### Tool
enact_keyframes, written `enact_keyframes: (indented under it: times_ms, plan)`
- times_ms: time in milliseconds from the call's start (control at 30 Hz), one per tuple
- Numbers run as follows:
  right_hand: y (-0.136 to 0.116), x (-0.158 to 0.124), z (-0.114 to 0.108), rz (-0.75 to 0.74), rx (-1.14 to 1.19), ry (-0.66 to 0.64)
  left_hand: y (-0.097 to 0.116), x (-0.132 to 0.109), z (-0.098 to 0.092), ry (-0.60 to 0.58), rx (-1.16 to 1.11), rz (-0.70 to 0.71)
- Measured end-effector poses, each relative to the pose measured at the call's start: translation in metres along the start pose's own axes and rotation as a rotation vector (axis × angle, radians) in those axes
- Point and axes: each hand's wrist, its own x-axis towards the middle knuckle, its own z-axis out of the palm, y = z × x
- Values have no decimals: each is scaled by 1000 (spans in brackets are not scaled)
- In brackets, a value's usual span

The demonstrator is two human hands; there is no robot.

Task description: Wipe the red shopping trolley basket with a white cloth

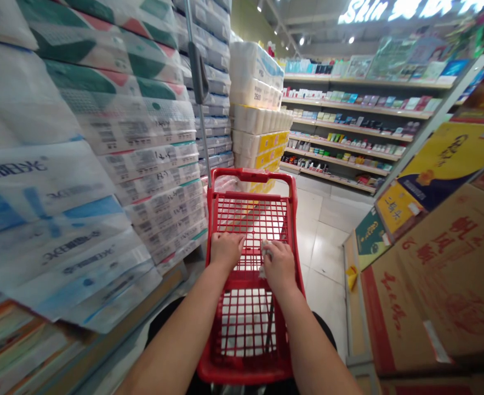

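A red plastic shopping cart with grid panels stands directly before me. My left hand is over its left part, palm down, with the fingers curled and pressed together. Whatever may be in those fingers is hidden. Over the right part of the cart is my right hand, closed on a crumpled white tissue that shows at its fingertips. The two hands are a short way apart, with the red grid visible between them. Both forearms reach forward over the cart's near end.
Tall stacks of wrapped paper packs line the left side. Ahead stand toilet roll packs and shelves of small boxed goods. Cardboard cartons are piled at the right. A pale tiled floor runs between them.
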Motion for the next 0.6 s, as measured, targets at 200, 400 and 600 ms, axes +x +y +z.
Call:
enact_keyframes:
  times_ms: [200, 400, 600]
  plan:
    - [-3, 0, 2, -159, 169, -158, 0, 0, 1, 10, 18, 0]
    - [-5, 2, 3, -123, 111, -119, -1, 1, 3, 19, 34, 2]
    - [-3, 2, 4, -16, 26, -6, -1, 1, 4, 22, 26, -6]
